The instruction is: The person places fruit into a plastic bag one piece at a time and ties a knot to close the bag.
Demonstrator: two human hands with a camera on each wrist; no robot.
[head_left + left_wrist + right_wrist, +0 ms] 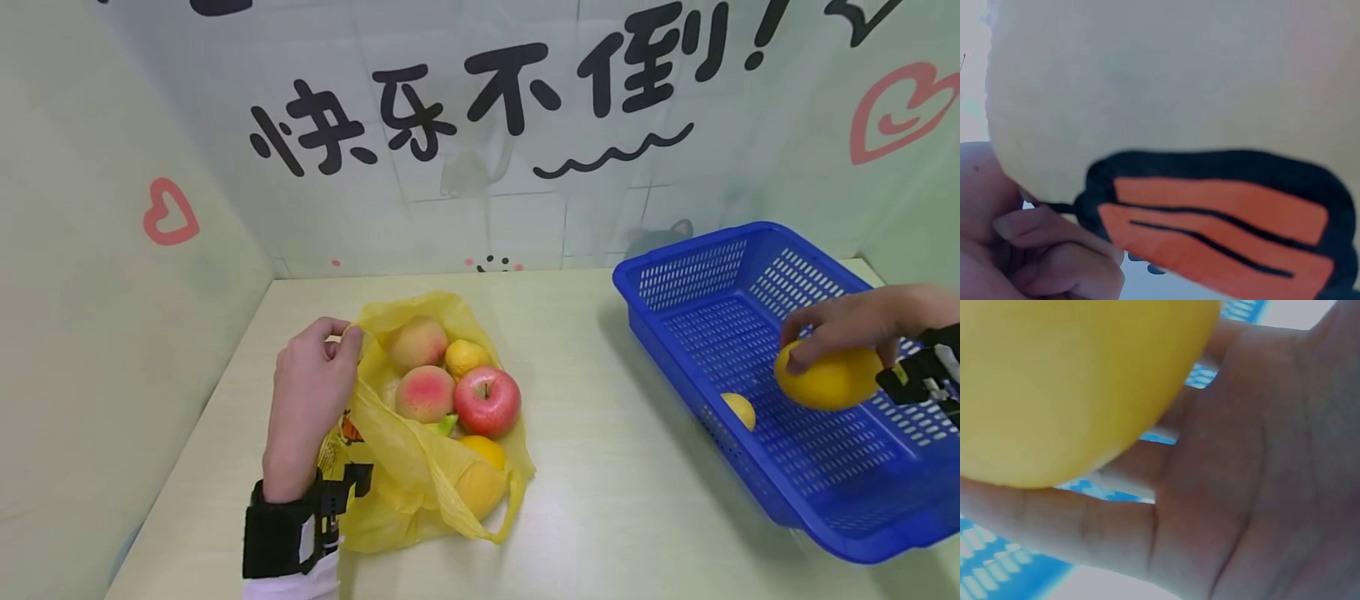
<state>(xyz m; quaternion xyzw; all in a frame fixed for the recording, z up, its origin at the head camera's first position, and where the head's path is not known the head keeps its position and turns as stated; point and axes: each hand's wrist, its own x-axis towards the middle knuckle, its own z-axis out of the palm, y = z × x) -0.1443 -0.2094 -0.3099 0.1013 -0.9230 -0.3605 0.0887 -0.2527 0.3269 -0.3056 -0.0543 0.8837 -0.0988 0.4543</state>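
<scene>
My left hand (318,392) pinches the upper left rim of a yellow plastic bag (397,454) between thumb and fingers. The bag lies with its mouth open; in it are two peaches (425,393), a red apple (487,402), a small yellow fruit (466,358) and more yellow-orange fruit (480,490). In the left wrist view, an orange-and-black print on the bag fills much of the picture. Over the blue basket (705,417), my right hand (855,325) grips a large oval yellow fruit (828,379) from above. The right wrist view shows its smooth skin against the fingers.
Inside the basket, a small yellow fruit (739,410) sits by the left wall. The basket stands at the right of the pale table (585,467), with a stretch of tabletop between it and the bag. A printed wall (450,217) rises behind.
</scene>
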